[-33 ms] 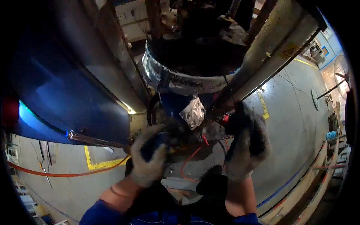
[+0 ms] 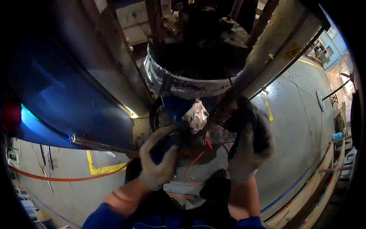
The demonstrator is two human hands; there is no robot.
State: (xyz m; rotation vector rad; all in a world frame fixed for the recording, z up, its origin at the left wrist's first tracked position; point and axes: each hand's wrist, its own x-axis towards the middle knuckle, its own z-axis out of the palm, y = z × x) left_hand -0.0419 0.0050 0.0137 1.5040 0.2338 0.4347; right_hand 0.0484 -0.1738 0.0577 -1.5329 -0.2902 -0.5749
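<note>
Both hands wear pale work gloves with dark palms and fingers. My left hand [image 2: 159, 158] is curled in front of the drum's base, its fingertips lost in shadow around something dark. To its right, my right hand [image 2: 251, 145] is raised with bent fingers, closed around something dark that I cannot make out. Between and beyond them hangs a crumpled silver foil piece [image 2: 196, 116] on the blue lower side of a drum [image 2: 198, 88]. The drum has a whitish wrapped rim and a black inside. A small red-tipped part [image 2: 208, 143] shows below the foil.
Metal posts flank the drum, a left post [image 2: 114, 57] and a right post [image 2: 289, 42]. A large blue curved surface [image 2: 72, 103] stands at left. An orange hose [image 2: 68, 178] crosses the floor there. At right are a fan [image 2: 345, 78] and long wooden beams [image 2: 309, 194].
My left hand has shifted slightly right and turned a little. A red spot beside my right hand's fingers no longer shows; that hand has stayed in nearly the same place.
</note>
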